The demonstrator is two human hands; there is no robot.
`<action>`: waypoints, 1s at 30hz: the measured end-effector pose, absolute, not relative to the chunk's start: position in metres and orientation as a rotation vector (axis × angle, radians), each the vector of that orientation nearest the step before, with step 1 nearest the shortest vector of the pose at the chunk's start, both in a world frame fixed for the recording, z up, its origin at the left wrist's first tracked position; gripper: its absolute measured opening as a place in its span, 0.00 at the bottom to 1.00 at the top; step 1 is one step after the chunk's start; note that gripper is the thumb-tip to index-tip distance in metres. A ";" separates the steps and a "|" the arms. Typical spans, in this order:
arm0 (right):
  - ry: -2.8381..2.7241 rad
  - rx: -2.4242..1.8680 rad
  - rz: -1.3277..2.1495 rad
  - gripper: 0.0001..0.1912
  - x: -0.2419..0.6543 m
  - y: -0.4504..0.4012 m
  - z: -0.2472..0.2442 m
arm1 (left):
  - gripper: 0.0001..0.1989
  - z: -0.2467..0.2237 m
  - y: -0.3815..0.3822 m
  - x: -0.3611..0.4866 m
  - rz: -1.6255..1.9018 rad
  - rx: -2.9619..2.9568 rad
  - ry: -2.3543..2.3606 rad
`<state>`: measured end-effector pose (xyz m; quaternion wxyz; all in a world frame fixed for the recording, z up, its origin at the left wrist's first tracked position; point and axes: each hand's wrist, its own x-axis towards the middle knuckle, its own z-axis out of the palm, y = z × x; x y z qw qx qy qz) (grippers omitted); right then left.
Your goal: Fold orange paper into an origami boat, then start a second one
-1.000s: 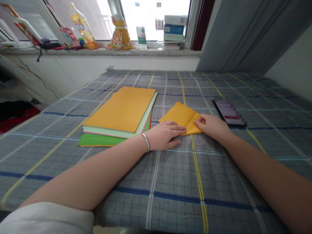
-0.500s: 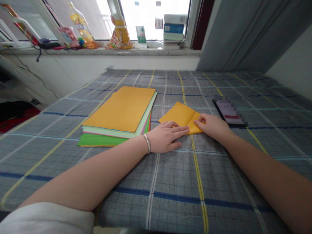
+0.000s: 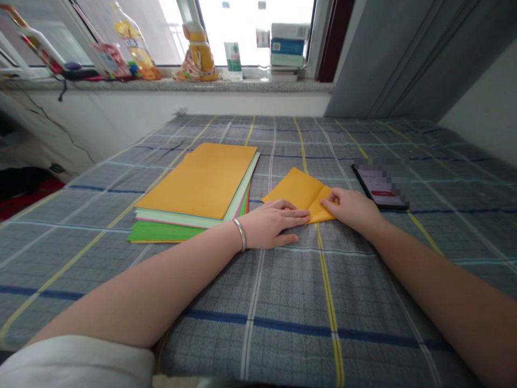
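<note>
A folded sheet of orange paper [image 3: 297, 186] lies on the plaid cloth, with a crease running across its right part. Stretched out flat, my left hand [image 3: 277, 223] presses on the paper's near edge, fingers pointing right and the thumb apart on the cloth. A silver bangle circles that wrist. At the paper's right corner, my right hand [image 3: 349, 207] pinches the edge between thumb and curled fingers. The near left part of the paper is hidden under my left hand. Left of it rests a stack of coloured paper [image 3: 202, 180], orange on top, with pale green, pink and green sheets below.
A phone [image 3: 379, 188] lies right of my right hand, its screen partly pixelated. Along the windowsill [image 3: 153, 86] stand a juice bottle [image 3: 135, 43], a yellow bottle [image 3: 201, 54], a white-green tube [image 3: 233, 58] and stacked boxes [image 3: 287, 46]. A grey curtain [image 3: 388, 64] hangs at the right.
My left hand has slid very slightly left along the paper's near edge. The right hand keeps its pinch at the corner, and the paper's shape looks the same.
</note>
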<state>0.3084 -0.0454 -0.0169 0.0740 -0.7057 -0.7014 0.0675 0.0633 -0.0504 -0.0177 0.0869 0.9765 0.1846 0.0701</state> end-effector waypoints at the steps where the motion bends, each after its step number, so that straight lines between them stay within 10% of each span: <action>1: -2.105 -2.115 0.201 0.15 0.309 -0.045 -0.017 | 0.26 -0.017 -0.051 0.064 0.203 2.914 0.550; 30: -2.558 -1.339 0.168 0.11 0.308 -0.061 -0.019 | 0.30 -0.016 -0.052 0.067 0.214 2.873 0.647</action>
